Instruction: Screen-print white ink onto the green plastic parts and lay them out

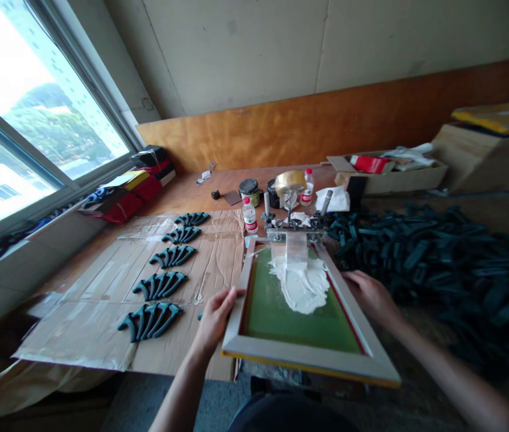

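Observation:
A screen frame [311,351] with green mesh and a pool of white paste [306,288] lies in front of me, attached at its far end to a metal clamp [295,230]. My left hand [215,318] grips the frame's left edge, thumb and fingers closed. My right hand [371,295] holds the right edge, its fingers partly hidden by the frame. A flat spreader [296,249] stands in the paste at the far end. On the cardboard [96,300] to the left, several dark green curved parts [161,285] form a column. A small green bit shows beside my left hand.
Dark green pieces [416,258] are heaped on the right. Behind the clamp are bottles [249,216], paint cans [249,191] and a tape roll [289,180]. An open carton [385,180] stands back right, and red and black boxes [117,206] sit by the window.

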The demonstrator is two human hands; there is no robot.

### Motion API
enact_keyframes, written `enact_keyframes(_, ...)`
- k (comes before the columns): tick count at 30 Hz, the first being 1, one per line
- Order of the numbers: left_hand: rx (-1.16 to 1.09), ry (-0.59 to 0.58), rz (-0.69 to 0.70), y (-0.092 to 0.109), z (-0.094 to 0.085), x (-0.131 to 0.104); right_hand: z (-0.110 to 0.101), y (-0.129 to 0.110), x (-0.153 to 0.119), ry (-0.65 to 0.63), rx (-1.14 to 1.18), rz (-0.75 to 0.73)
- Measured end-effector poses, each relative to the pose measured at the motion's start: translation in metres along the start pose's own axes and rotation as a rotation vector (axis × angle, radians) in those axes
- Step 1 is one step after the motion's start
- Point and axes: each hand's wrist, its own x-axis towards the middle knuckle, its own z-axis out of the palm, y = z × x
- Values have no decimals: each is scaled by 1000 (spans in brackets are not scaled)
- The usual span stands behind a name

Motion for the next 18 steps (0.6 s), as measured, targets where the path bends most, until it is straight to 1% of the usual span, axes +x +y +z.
enact_keyframes(1, 14, -31, -30, -23, -1, -1, -4, 0, 12, 26, 37, 26)
enact_keyframes(3, 59, -37, -42, -65, -2, 2, -7, -11, 38, 62, 86, 38)
enact_keyframes(4, 101, -22, -44, -82, -1, 5, -5, -21, 51, 53, 84, 16)
enact_keyframes(6, 199, 29, -57, -103, 2, 11, 2, -43, 73, -37, 29, -54)
enact_keyframes(7, 239, 47, -64, -108, 2, 14, 6, -54, 81, -110, -4, -76)
enact_keyframes(9, 279, 63, -67, -111, 3, 17, 14, -68, 89, -265, -47, -78)
enact_keyframes(11, 285, 63, -71, -110, 3, 17, 19, -76, 85, -364, -49, -52)
enact_keyframes(13, 290, 53, -80, -108, 1, 17, 23, -79, 71, -381, -21, -75)
enact_keyframes(14, 298, 46, -81, -108, 1, 17, 23, -80, 61, -372, -5, -121)
enact_keyframes(16, 332, 25, -71, -110, -1, 17, 22, -80, 38, -345, 27, -258)
enact_keyframes(18, 369, 5, -49, -112, -2, 18, 15, -78, 17, -336, 68, -399)
